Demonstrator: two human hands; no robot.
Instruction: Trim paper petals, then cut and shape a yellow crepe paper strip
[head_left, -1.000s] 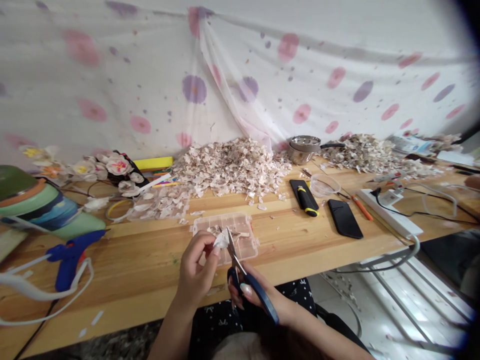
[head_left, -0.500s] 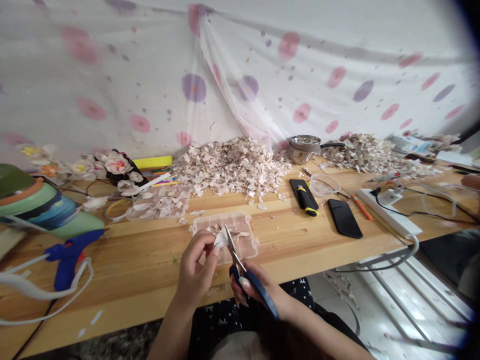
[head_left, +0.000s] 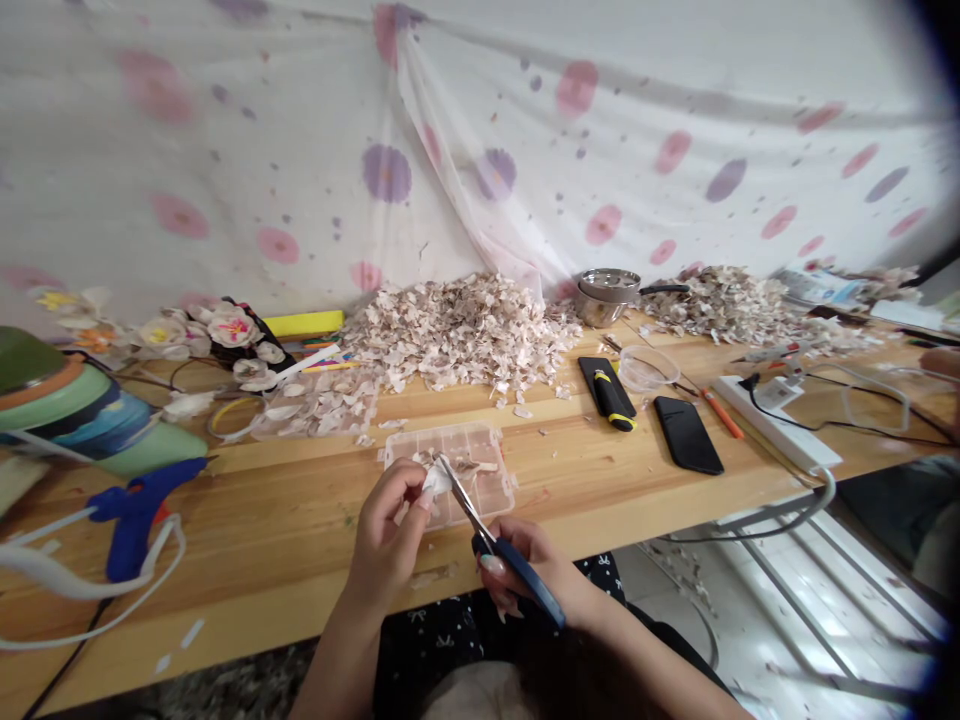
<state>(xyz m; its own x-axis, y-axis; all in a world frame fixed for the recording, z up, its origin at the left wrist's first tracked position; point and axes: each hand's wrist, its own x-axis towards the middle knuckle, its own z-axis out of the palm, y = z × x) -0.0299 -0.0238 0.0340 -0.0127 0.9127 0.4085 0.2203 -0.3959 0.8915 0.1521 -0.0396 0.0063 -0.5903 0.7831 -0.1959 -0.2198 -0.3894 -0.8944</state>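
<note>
My left hand (head_left: 395, 518) pinches a small pale petal-like piece (head_left: 438, 481) between thumb and fingertips. In my right hand (head_left: 525, 560) is a pair of scissors (head_left: 470, 510) with dark blue handles. The scissor blades lie against the pale piece, close to my left fingertips, and look nearly closed. Behind and below both hands stands a clear compartment box (head_left: 495, 492) with thin pale bits inside; my left hand hides part of it.
Dried pale petals form a large heap (head_left: 465, 330) and a smaller heap (head_left: 731, 305). A blue glue gun (head_left: 142, 505) lies left. Right are a black phone (head_left: 688, 435), a yellow-black tool (head_left: 611, 400), a metal pot (head_left: 604, 300) and a power strip (head_left: 780, 425). Another person's hand (head_left: 941, 363) shows far right.
The scissor blades, open before, have come nearer together on the pale piece. My right hand has shifted slightly right and down; my left hand has barely moved.
</note>
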